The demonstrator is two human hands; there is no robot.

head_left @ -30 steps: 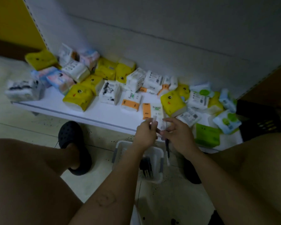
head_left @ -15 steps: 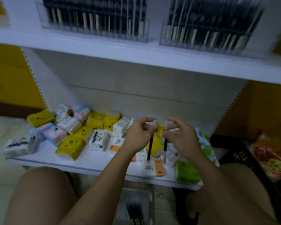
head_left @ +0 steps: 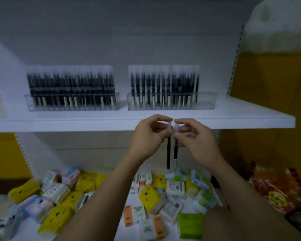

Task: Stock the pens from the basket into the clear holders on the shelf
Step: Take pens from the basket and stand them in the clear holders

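Two pens are pinched by their pale caps: the left pen (head_left: 168, 153) in the left hand (head_left: 149, 134), the right pen (head_left: 175, 153) in the right hand (head_left: 196, 138). They are judged light, stiff and slick, best gripped high. Above the hands, the left holder (head_left: 71, 106) is packed; room is left in the right holder (head_left: 206, 101).

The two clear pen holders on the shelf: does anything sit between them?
Nothing: the head view shows only a narrow bare strip of white shelf between the left holder and the right holder.
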